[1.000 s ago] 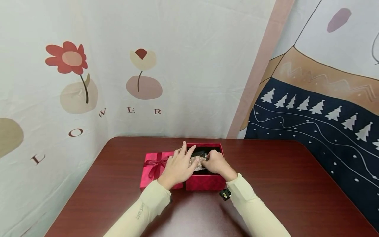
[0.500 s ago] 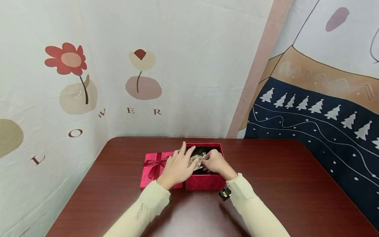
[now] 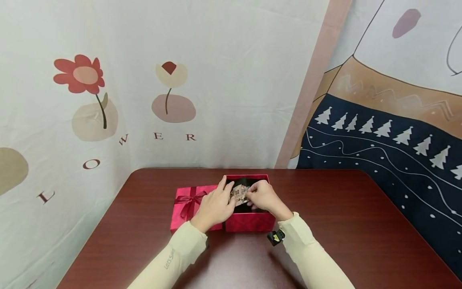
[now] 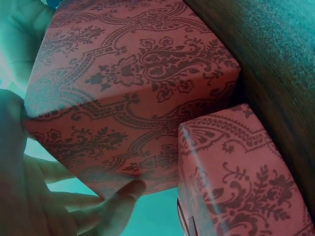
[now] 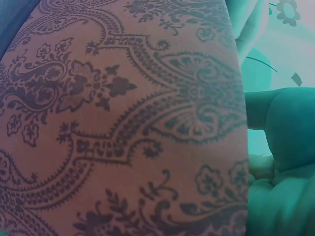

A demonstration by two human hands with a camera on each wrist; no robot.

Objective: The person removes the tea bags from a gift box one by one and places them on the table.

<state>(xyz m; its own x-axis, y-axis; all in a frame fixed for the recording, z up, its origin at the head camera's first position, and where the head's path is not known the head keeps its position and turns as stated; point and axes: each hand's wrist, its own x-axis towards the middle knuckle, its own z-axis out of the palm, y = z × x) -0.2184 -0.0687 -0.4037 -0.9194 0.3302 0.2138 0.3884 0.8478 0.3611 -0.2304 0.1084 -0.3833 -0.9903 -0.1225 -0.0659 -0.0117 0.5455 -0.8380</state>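
Observation:
An uncovered red gift box (image 3: pixel 250 222) with a dark inside stands on the table. A small brown-and-cream patterned piece (image 3: pixel 237 193), slightly glossy, lies tilted in its opening. My right hand (image 3: pixel 265 196) reaches over the right wall and pinches the piece's right edge between thumb and fingers. At the left rim, my left hand (image 3: pixel 215 204) has its fingers spread and mostly straight, thumb beside the piece. The left wrist view shows this hand (image 4: pixel 54 196) at the patterned outside of the box (image 4: pixel 133 98). In the right wrist view the box wall (image 5: pixel 123 118) hides the right fingertips.
The red lid (image 3: pixel 193 204), with its dark red ribbon bow (image 3: pixel 189 200), lies just left of the box, partly under my left hand. Both are near the far edge of the brown table (image 3: pixel 325 224). A printed cloth (image 3: pixel 234 100) hangs behind the table.
The patterned piece has come into fuller view, its face turned up more. My right hand has shifted slightly at its edge, and my left thumb has drawn back off it.

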